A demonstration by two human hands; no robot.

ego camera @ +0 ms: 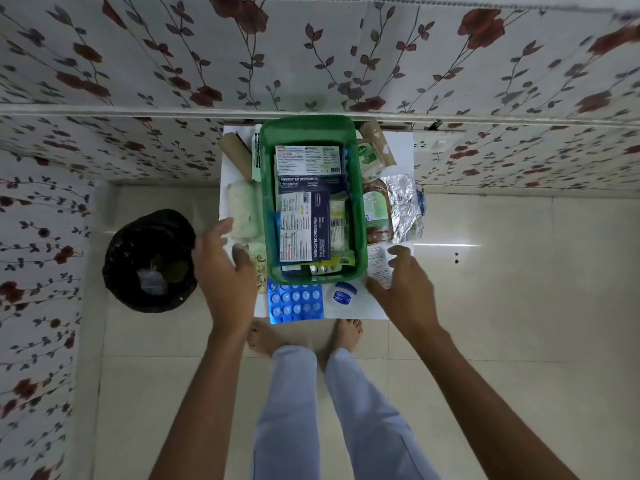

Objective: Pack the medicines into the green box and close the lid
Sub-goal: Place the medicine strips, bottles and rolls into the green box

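Observation:
The green box stands open on a small white table, holding several flat packs, among them dark blue medicated dressing cartons. My left hand hovers open at the box's left side, above a pale wrapped pack and a gold pill strip. On the box's right, my right hand rests with fingers spread on a white printed packet. A blue blister sheet and a small blue-lidded jar lie at the table's front edge.
Brown bottles with green labels, a foil pack and cardboard tubes crowd the table around the box. A black-lined waste bin stands on the tiled floor to the left. Floral-papered walls close in behind and left.

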